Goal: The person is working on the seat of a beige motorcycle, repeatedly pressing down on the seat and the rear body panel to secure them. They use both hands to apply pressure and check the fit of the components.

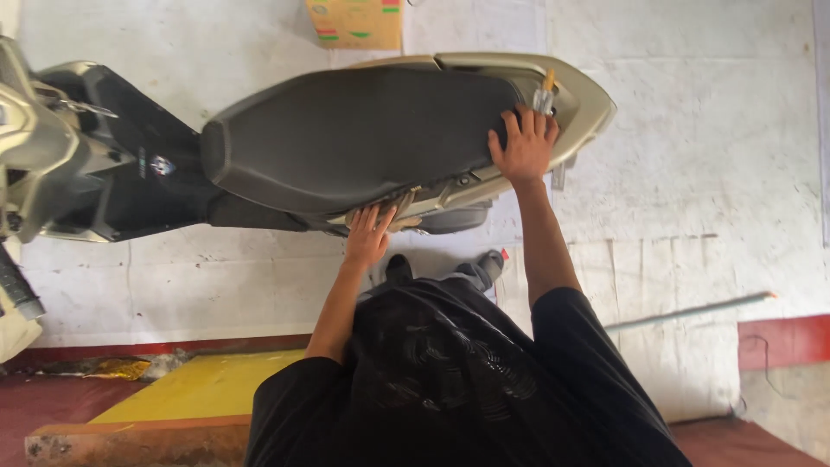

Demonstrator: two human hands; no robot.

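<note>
A scooter lies across the view with its long black seat (354,134) and beige tail panel (579,95). My right hand (523,147) rests flat on the rear end of the seat, fingers spread. A small clear and yellow tool handle (545,93) stands just past its fingertips, and I cannot tell if the fingers grip it. My left hand (369,235) presses with fingers apart against the beige side panel (450,190) under the seat. Both arms reach out from my black shirt.
The scooter's front and handlebar (35,147) are at the left. A cardboard box (354,22) sits beyond the seat. Pale sheeting covers the floor (692,173). A thin rod (692,311) lies at the right, and a yellow board (190,389) at the lower left.
</note>
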